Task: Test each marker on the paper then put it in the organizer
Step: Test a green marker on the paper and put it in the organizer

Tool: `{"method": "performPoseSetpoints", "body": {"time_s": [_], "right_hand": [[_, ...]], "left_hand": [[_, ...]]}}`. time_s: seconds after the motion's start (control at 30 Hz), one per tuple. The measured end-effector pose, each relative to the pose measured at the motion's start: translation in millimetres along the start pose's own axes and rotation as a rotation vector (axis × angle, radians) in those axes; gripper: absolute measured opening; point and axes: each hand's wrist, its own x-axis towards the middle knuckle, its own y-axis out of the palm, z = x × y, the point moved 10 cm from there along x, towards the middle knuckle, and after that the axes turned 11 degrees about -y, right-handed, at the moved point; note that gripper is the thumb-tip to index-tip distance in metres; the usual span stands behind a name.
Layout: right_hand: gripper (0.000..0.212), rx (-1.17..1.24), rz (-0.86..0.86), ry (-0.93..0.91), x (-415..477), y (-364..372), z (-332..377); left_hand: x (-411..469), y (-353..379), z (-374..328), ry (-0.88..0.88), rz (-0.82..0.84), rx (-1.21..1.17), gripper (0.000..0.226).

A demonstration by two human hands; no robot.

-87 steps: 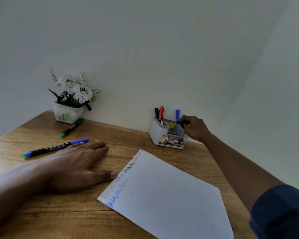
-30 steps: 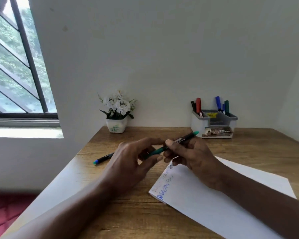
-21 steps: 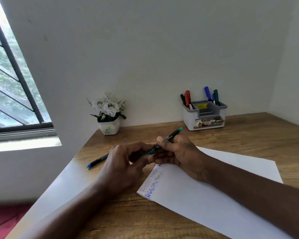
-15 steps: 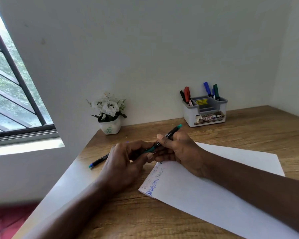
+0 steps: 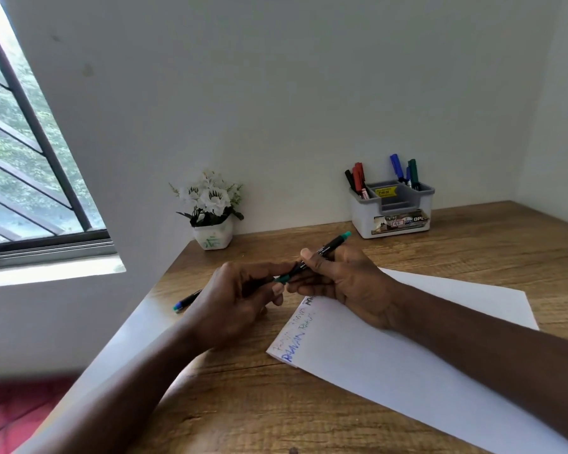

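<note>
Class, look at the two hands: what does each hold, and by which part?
Both hold one green marker. The left hand pinches its near green end; the right hand grips the middle of the black barrel. The far green end is free.

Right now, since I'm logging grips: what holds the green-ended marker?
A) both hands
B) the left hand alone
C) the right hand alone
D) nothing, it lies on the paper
A: the left hand pinches the near end of the green-ended marker, while the right hand grips its barrel.
</note>
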Motion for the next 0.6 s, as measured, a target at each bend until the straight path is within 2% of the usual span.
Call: {"method": "performPoseSetpoints", "body": {"time_s": [0.1,0.2,0.27,0.37,0.5,0.6], "right_hand": [[0.025,0.017,-0.058,-0.049,2.1,-6.8,4.3],[0.024,0.126,-0.139,-0.066,4.1,-15.5,5.3],[0.03,0.166,-0.132,-0.053,4.6,-16.1,4.2],[0.034,0.18,-0.098,-0.034,4.6,-14.0,3.1],[0.018,0.099,-0.113,-0.049,3.9,-15.1,3.2],[0.017,0.066,-0.142,-0.061,4.3,-16.9,3.2]], "left_hand": [[-2.4,-5.7,7.7,-0.049,-0.02,-0.057,0.039],[-3.3,-22.9,19.4,-0.101,-0.113,-0.13,0.025],[-4.0,-36.1,27.2,-0.108,-0.199,-0.047,0.017],[-5.4,-44.0,30.9,-0.102,-0.285,0.157,0.016],[-4.1,-38.4,25.4,-0.092,-0.31,0.328,0.02],[-2.2,-31.7,22.2,-0.077,-0.296,0.416,0.026]]}}
